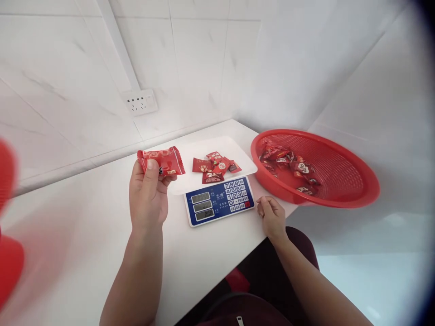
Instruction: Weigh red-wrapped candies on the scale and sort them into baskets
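Note:
Raised above the table, my left hand [149,190] pinches a small red wrapped snack packet [162,161] between thumb and fingers. Just right of it, several red packets [214,166] lie in a loose pile on the white tray [234,147] of a digital scale [220,202]. The scale has a blue panel with displays and number keys. My right hand [272,217] rests by the table edge, close to the keypad's right side. Its fingers are curled, and whether anything is inside them is hidden.
A large red plastic basket [353,176] holding several red packets stands at the right, tilted over the table edge. Blurred red objects [8,267] fill the left border. A wall socket [140,102] sits above the white table [84,217].

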The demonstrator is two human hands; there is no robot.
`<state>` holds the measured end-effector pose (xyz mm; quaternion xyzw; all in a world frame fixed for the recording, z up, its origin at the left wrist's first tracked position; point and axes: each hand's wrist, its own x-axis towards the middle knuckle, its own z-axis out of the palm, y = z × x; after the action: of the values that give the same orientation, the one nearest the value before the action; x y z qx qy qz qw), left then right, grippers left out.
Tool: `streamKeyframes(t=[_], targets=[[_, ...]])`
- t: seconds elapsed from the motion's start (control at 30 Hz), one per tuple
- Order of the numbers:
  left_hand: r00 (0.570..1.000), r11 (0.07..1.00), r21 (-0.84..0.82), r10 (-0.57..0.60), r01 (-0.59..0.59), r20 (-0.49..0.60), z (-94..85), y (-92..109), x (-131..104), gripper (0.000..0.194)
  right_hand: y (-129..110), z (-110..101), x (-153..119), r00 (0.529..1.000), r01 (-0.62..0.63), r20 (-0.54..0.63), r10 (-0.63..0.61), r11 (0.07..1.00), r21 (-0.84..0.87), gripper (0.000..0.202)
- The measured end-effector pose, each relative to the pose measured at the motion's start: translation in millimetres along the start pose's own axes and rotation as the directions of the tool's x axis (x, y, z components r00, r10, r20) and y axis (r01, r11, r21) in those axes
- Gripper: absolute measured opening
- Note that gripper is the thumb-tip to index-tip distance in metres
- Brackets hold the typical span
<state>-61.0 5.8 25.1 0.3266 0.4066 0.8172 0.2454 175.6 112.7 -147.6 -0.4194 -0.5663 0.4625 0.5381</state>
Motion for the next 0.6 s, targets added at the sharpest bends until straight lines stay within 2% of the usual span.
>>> streamKeyframes(t=[0.13, 0.4, 0.6], targets=[[1.0, 1.0, 0.02, -0.022, 0.022, -0.001, 2.0, -3.6, 0.0, 0.019, -0.1, 0.7, 2.6, 1.0, -0.021, 0.012, 0.02, 0.998, 0.057, 0.026], [0.996, 0.998, 0.068, 0.009, -0.015, 0.092, 2.8, -12.6, -1.6, 0.01, -4.1, 0.1, 0.8, 0.998, -0.05, 0.048, 0.047, 0.998, 0.047, 0.025], [0.997, 0.988, 0.152, 0.008, -0.019, 0.075, 3.9, -12.5, -2.4, 0.019, -3.1, -0.7, 1.8, 0.996, -0.07, 0.055, 0.07, 0.998, 0.007, 0.026]])
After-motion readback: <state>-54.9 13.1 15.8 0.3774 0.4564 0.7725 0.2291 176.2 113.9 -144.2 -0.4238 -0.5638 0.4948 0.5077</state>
